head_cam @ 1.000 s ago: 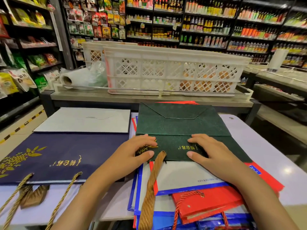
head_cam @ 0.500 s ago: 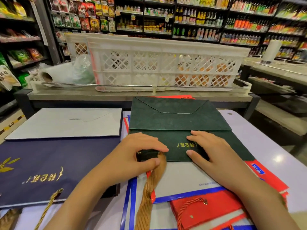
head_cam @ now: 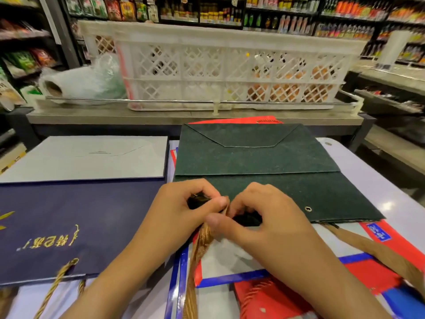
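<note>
- Hands met at the near edge of the green bag (head_cam: 264, 162). It lay flat with its bottom flap folded over, on top of a stack of other bags on the pale table (head_cam: 393, 196).
- The left hand (head_cam: 184, 217) pinched the bag's mouth edge between its thumb and curled fingers. The right hand (head_cam: 273, 215) was clenched on the same edge just beside it, thumb pressed forward.
- The gold handle cord (head_cam: 203, 238) came out from between the two thumbs and trailed toward the person.
- The fingers hid which paper layer each hand held, so I could not tell whether the mouth was being opened or the cord worked through.
- Tearing looked the likeliest trouble. Two tight pinches so close together, pulled apart sharply, could split the paper rim or rip the cord out of its hole.
- The eyelet (head_cam: 308, 208) on the right side showed no cord through it. A tug on the left cord alone might skew the bag across the stack.
- The stack beneath was loose and glossy. A push forward could slide the green bag off the red bag (head_cam: 282, 302) and toward the back of the table.
- The navy bag (head_cam: 76, 215) lay just beside the left forearm, and a wide elbow move could drag it or snag its own cord.
</note>
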`<state>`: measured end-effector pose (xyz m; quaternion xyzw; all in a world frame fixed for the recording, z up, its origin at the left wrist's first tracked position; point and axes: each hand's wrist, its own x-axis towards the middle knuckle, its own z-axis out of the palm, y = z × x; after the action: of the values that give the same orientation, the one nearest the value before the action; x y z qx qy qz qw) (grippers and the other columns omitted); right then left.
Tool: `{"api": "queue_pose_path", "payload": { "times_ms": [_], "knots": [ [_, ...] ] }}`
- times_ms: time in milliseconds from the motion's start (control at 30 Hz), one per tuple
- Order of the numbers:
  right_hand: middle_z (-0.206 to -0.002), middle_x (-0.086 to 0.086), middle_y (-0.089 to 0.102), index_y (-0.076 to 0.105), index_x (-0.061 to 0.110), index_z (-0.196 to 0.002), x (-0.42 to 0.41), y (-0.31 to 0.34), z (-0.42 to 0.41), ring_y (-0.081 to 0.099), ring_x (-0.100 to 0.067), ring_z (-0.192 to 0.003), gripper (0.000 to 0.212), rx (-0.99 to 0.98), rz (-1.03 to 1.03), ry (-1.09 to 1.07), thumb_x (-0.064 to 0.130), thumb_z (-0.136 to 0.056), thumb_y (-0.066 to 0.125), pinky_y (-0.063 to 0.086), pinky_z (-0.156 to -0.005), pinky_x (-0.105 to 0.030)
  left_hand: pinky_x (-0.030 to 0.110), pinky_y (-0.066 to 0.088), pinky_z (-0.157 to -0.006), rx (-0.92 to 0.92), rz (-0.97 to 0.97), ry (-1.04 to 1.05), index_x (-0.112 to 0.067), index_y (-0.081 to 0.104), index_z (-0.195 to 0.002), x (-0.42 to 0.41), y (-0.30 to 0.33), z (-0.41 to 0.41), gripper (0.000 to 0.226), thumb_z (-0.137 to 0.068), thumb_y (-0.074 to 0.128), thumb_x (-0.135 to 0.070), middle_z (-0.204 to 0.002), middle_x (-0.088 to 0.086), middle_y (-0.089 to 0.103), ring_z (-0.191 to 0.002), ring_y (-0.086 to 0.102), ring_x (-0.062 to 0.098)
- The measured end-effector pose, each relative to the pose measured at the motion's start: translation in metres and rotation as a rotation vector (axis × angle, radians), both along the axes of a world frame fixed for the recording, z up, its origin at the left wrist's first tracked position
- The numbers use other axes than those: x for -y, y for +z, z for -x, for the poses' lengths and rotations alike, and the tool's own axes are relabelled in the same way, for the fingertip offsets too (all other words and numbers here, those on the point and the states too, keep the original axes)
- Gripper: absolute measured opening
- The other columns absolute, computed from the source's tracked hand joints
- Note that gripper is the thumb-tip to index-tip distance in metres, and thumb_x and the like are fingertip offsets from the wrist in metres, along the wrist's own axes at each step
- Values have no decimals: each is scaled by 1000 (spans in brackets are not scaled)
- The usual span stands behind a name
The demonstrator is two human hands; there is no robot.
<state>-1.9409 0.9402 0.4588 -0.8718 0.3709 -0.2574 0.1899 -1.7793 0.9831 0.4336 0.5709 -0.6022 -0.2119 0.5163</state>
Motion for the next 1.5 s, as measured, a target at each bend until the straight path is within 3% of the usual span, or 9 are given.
{"api": "queue_pose_path", "payload": {
  "times_ms": [100, 233, 500, 700, 833, 967, 1167, 1333, 1500],
  "knots": [
    [-68, 11, 53, 55, 29, -60, -1, -8, -9, 48, -4, -76, 51, 38, -45, -55, 78, -54, 42, 38, -73, -28, 20, 51, -65, -44, -43, -2, -21, 73, -67, 0, 1, 1, 14, -81, 71, -18, -70, -4, 71, -71, 67, 13],
    [-63, 11, 57, 56, 30, -57, 5, -12, -4, 53, -6, -72, 16, 162, -151, -60, 43, -67, 59, 36, -66, -21, 23, 53, -66, -35, -69, 8, -20, 74, -72, 0, 4, 1, 11, -82, 71, -22, -72, -6, 72, -70, 67, 11],
    [-53, -5, 63, 64, 7, -56, 6, 4, 12, 52, -18, -47, 34, 500, -514, 46, 16, -89, 60, 42, -51, -24, 10, 44, -67, 107, -68, 18, -25, 70, -74, 0, 7, -2, 15, -88, 65, -24, -75, -13, 69, -74, 63, 4],
    [-46, 3, 44, 57, 9, -57, 2, 3, 9, 39, -5, -47, 36, 484, -431, 64, 18, -92, 56, 31, -49, -18, 12, 42, -90, 278, -51, -126, -47, 51, -129, -6, 3, -3, 41, -88, 45, -53, -113, -26, 63, -110, 56, -2],
    [-46, -1, 49, 61, 2, -62, 1, 3, 9, 43, -7, -47, 31, 485, -433, 89, 15, -90, 58, 35, -51, -15, 9, 43, -72, 128, -7, -120, -31, 71, -89, -6, 12, 2, 12, -88, 62, -40, -85, -15, 68, -82, 62, 2],
    [-48, -5, 54, 71, 6, -75, -1, 9, 13, 47, -11, -47, 18, 488, -585, 101, 2, -87, 59, 40, -49, -15, 10, 40, -65, -62, -94, -123, -21, 58, -70, -5, 13, 1, 29, -97, 52, -16, -67, -8, 60, -65, 54, 2],
    [-49, -6, 55, 67, 14, -60, -8, 31, 27, 42, -1, -37, 32, 424, -579, 64, 4, -88, 56, 34, -42, -9, 8, 39, -63, -154, -131, -59, -17, 51, -69, -3, 14, 0, 29, -90, 46, -36, -69, -10, 55, -67, 50, 2],
    [-50, 0, 57, 67, 14, -66, -15, 39, 20, 50, -7, -50, 28, 299, -465, 75, 14, -91, 55, 42, -51, -19, 21, 45, -91, 53, 58, -194, -36, 59, -119, -10, 13, -3, 40, -85, 49, -56, -114, -18, 65, -112, 58, 8],
    [-53, -2, 62, 67, 7, -75, -16, 38, 16, 53, -10, -50, 19, 285, -503, 71, 14, -90, 57, 45, -53, -22, 7, 39, -63, 113, 160, -160, -35, 65, -69, -12, 17, 1, 19, -83, 56, -44, -68, -18, 59, -66, 56, 2]
  ]
}}
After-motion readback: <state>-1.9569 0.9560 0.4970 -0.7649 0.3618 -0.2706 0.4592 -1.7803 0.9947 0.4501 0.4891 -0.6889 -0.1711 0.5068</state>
